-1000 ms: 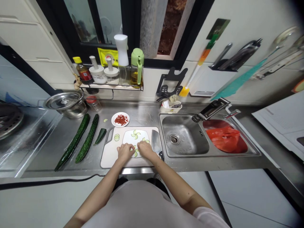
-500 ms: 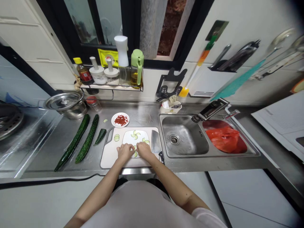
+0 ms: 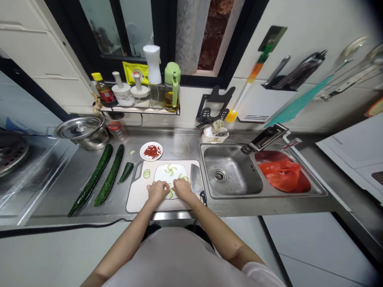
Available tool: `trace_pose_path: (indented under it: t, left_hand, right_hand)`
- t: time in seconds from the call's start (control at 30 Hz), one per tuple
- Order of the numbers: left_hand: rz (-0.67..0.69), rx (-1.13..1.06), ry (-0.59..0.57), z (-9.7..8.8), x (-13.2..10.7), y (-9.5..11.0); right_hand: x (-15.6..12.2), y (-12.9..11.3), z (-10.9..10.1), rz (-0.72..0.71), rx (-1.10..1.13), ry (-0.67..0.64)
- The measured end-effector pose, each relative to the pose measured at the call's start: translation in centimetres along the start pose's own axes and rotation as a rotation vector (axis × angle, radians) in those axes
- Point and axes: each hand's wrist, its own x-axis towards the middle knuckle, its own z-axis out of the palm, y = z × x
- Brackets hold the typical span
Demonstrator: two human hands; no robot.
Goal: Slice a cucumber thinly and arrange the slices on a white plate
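Pale-green thin cucumber slices (image 3: 170,172) lie fanned on a white, rounded-square plate (image 3: 159,174); left hand (image 3: 157,190) and right hand (image 3: 182,188), half-curled, seemingly arrange more; whether they grip any, I cannot tell; next move calls for light touch.

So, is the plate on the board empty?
Not empty: the plate holds cucumber slices, one group fanned like a pinwheel near its far edge.

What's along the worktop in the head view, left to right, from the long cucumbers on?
Leftmost long cucumber, second long cucumber, short cucumber piece, left hand, right hand, knife, sink drain, red plastic bag.
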Motion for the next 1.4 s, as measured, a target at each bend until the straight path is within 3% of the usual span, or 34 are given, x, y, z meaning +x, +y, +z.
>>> trace_pose_path:
  t: [0.8, 1.07, 1.4]
  left_hand:
    - [-0.008, 0.003, -0.009, -0.2, -0.1, 0.1]
    - [-0.001, 0.018, -0.005, -0.1, 0.0, 0.1]
    - [0.01, -0.064, 0.025, 0.1, -1.0, 0.7]
  right_hand:
    - [0.1, 0.7, -0.7, 0.008, -0.041, -0.014]
    - [-0.7, 1.5, -1.8, 0.058, 0.106, 0.084]
    - [-2.9, 0.6, -0.4, 0.002, 0.224, 0.156]
